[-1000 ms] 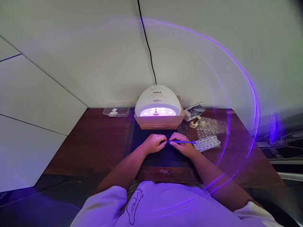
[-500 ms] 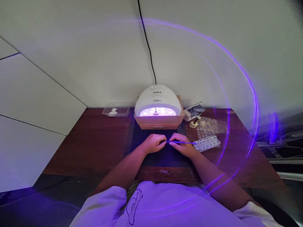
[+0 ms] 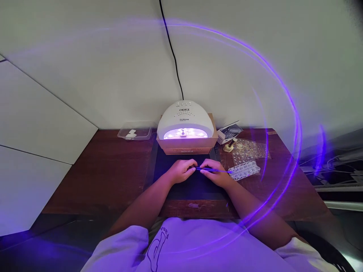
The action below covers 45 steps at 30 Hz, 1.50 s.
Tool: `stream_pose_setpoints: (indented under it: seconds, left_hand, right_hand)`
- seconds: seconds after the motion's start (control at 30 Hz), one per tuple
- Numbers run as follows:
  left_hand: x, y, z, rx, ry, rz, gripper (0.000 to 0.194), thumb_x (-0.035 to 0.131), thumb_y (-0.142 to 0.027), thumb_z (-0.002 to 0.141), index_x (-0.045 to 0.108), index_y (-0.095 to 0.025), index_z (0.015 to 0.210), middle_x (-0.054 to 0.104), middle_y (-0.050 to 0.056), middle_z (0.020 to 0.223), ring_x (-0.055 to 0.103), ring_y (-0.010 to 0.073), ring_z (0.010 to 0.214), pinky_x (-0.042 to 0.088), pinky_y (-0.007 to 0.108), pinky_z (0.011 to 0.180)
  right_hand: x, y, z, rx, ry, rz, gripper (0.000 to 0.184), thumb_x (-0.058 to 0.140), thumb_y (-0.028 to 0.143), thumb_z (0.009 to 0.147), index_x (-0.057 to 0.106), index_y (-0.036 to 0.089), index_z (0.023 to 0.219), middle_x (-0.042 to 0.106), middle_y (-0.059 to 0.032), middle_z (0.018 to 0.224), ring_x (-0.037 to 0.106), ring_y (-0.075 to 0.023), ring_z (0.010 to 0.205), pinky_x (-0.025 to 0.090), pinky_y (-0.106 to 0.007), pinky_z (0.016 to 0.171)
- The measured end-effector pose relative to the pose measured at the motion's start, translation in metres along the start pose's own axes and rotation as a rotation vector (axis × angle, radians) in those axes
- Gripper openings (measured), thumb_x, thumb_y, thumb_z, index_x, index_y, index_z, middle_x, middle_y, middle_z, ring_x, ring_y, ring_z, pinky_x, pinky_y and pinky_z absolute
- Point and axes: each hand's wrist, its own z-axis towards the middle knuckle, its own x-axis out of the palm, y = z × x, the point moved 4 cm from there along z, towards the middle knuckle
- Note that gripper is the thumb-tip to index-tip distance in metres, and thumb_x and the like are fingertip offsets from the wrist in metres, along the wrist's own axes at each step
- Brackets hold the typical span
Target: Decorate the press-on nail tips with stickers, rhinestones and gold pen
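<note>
My left hand (image 3: 183, 170) is closed, thumb and fingers pinched at the left end of thin, shiny tweezers (image 3: 217, 170). My right hand (image 3: 213, 172) grips the tweezers along their length, and their other end sticks out toward the right. Both hands are close together above a dark mat (image 3: 185, 190). Just behind them, a white nail lamp (image 3: 184, 113) glows violet inside. In its opening stands a small holder (image 3: 183, 132); what sits on top is too small to make out.
The lamp rests in a cardboard box (image 3: 186, 145). On the right lie a clear compartment case (image 3: 244, 170), a sheet of small decorations (image 3: 249, 149), a small bottle (image 3: 229, 146) and a printed box (image 3: 229, 132). A clear plastic tray (image 3: 141, 134) with white pieces is at the left.
The whole view has shifted slightly, so things appear a little further left. My fingers have moved slightly on the tweezers, whose two arms now show a little apart.
</note>
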Motion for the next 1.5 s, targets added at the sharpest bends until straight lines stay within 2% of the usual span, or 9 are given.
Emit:
stream_pose_setpoints:
  seconds: [0.73, 1.23, 1.5]
  left_hand:
    - [0.0004, 0.007, 0.0036, -0.043, 0.034, -0.095, 0.03, 0.04, -0.035, 0.096, 0.063, -0.018, 0.105, 0.069, 0.002, 0.084, 0.062, 0.0163, 0.079, 0.045, 0.026, 0.073]
    - [-0.0002, 0.0078, 0.0033, -0.048, 0.014, -0.137, 0.036, 0.035, -0.039, 0.098, 0.063, -0.017, 0.105, 0.069, 0.003, 0.083, 0.061, 0.0156, 0.076, 0.045, 0.025, 0.07]
    - [0.0001, 0.008, 0.0035, -0.05, 0.009, -0.145, 0.037, 0.034, -0.039, 0.098, 0.064, -0.017, 0.103, 0.068, 0.003, 0.082, 0.06, 0.0153, 0.074, 0.045, 0.025, 0.069]
  right_hand:
    - [-0.001, 0.0019, 0.0012, 0.014, 0.012, -0.002, 0.01, 0.063, 0.03, 0.089, 0.068, 0.022, 0.087, 0.068, -0.0026, 0.08, 0.063, -0.016, 0.074, 0.049, -0.03, 0.07]
    - [-0.001, 0.0038, -0.0021, -0.004, 0.017, -0.006, 0.012, 0.062, 0.032, 0.09, 0.067, 0.022, 0.086, 0.067, -0.0025, 0.078, 0.062, -0.0161, 0.074, 0.049, -0.03, 0.069]
    - [0.0005, 0.0066, -0.002, -0.02, 0.023, -0.003, 0.009, 0.061, 0.027, 0.089, 0.065, 0.022, 0.083, 0.066, -0.0021, 0.078, 0.061, -0.0153, 0.072, 0.048, -0.029, 0.068]
